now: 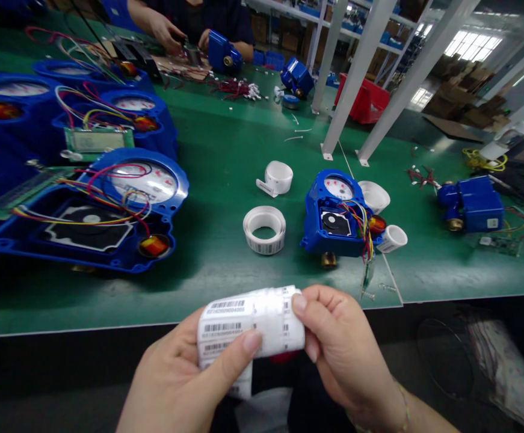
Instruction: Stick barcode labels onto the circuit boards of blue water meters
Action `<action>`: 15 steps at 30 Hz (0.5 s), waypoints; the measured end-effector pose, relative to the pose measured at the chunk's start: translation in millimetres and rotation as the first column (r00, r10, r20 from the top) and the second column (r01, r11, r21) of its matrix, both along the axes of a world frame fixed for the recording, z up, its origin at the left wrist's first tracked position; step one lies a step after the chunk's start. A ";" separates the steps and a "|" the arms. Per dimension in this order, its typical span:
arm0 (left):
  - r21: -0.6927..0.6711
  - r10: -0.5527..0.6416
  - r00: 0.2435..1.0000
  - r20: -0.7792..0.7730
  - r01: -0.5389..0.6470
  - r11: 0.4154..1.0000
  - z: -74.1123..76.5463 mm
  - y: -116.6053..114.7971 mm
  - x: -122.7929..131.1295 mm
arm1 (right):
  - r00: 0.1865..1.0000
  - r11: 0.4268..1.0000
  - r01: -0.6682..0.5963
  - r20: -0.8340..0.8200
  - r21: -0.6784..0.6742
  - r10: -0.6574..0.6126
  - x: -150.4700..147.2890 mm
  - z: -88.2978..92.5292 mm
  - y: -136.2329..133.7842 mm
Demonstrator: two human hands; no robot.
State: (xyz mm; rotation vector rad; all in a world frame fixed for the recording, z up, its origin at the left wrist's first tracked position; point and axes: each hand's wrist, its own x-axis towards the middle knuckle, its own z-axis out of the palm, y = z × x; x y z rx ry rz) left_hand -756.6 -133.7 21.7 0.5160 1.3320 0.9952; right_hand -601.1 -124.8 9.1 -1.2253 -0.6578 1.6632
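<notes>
A roll of white barcode labels (228, 328) is held between my two hands, just off the table's front edge. My left hand (180, 373) wraps round its left part, the thumb pressed on the labels. With thumb and fingers, my right hand (338, 337) pinches the right end of the roll. Beyond my hands, a ring-shaped label roll (264, 245) lies on the green table (216, 180). Behind it stands a smaller label roll (280, 177) with a loose end. To their right sits an open blue water meter (334, 210) with coloured wires.
Several blue meters with open housings (135, 198) crowd the left side. More label rolls (393, 238) lie beside the single meter. White metal posts (356, 72) rise from the table. Across it, a co-worker's hands (166, 33) work near a blue meter (223, 53). Another meter (471, 204) lies far right.
</notes>
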 end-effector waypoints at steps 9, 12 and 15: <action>-0.037 -0.061 0.982 0.181 0.068 0.997 -4.4 6.8 -0.4 | 0.986 0.995 -0.050 0.163 0.086 0.036 4.4 -1.7 -14.3; -0.042 -0.038 0.984 0.174 0.046 0.998 -1.5 5.9 2.3 | 0.994 0.998 -0.003 0.110 0.064 -0.004 3.7 -4.9 -11.4; -0.039 -0.014 0.993 0.118 0.018 0.999 -0.9 3.7 2.2 | 0.997 0.998 0.002 0.074 0.059 -0.006 2.7 -4.6 -7.4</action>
